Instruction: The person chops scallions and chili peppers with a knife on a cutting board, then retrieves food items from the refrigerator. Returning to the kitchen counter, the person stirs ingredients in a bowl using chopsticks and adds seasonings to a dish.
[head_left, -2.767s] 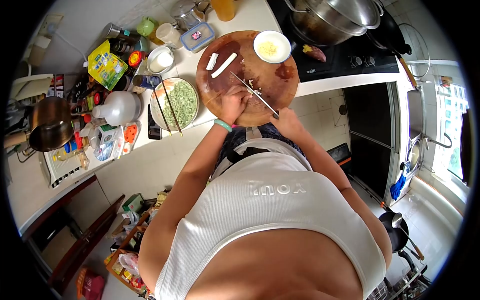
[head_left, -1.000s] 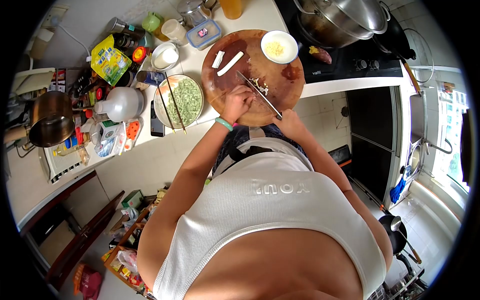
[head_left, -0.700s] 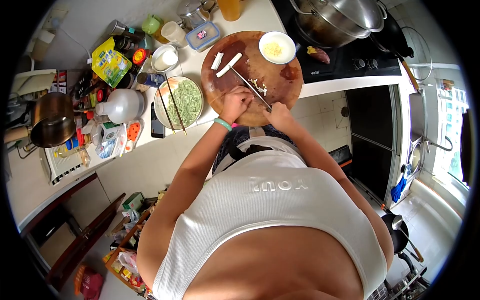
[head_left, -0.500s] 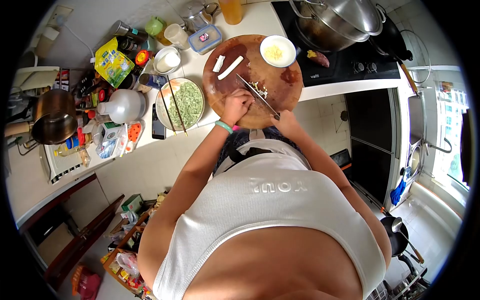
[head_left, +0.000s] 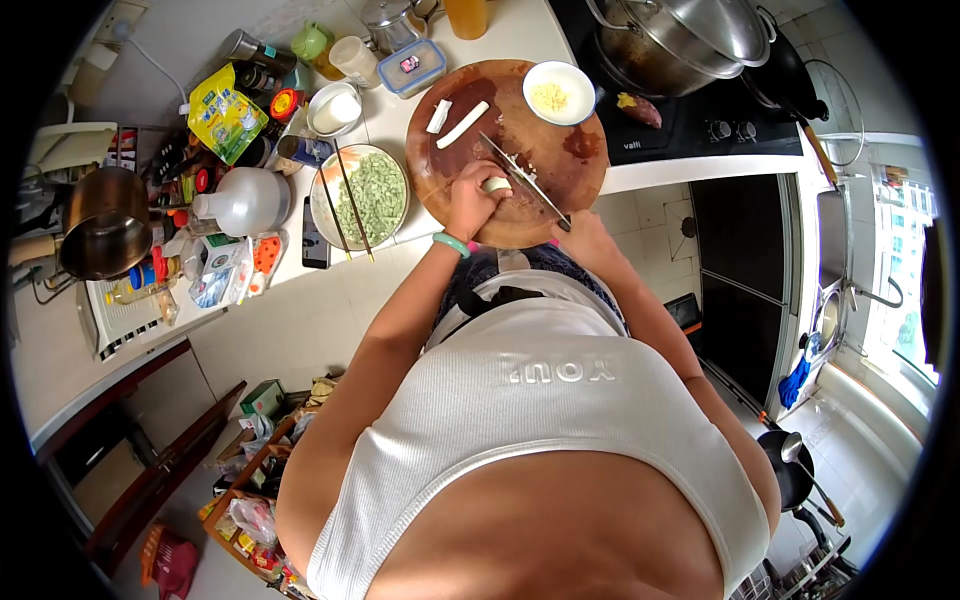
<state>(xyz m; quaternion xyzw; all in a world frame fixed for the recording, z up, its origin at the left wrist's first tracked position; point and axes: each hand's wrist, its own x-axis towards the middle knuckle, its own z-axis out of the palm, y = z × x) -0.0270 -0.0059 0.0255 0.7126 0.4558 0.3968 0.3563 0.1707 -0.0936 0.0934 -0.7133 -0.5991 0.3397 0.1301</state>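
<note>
My right hand (head_left: 590, 240) is closed around the handle of a kitchen knife (head_left: 527, 182), its blade slanting up and left across the round wooden cutting board (head_left: 450, 90). My left hand (head_left: 473, 203), with a green bangle on the wrist, is closed on a short white stalk piece (head_left: 495, 184) beside the blade. Small white chopped bits cling along the knife and lie near it. Farther up the board are a longer white stalk (head_left: 463, 125) and a shorter white piece (head_left: 439, 116). A white bowl (head_left: 572, 78) of finely chopped pale-yellow bits stands at the board's upper right.
Left of the board, chopsticks (head_left: 357, 215) lie across a bowl (head_left: 402, 222) of chopped green food. A phone (head_left: 316, 240), a lidded glass container (head_left: 411, 67) and crowded bottles stand around it. The stove (head_left: 680, 140) at right carries a large pot (head_left: 665, 60) and a purple-skinned root (head_left: 640, 110).
My left hand has turned and tilted up, bringing the white piece in its fingers into sight. The knife and my right hand have shifted slightly right.
</note>
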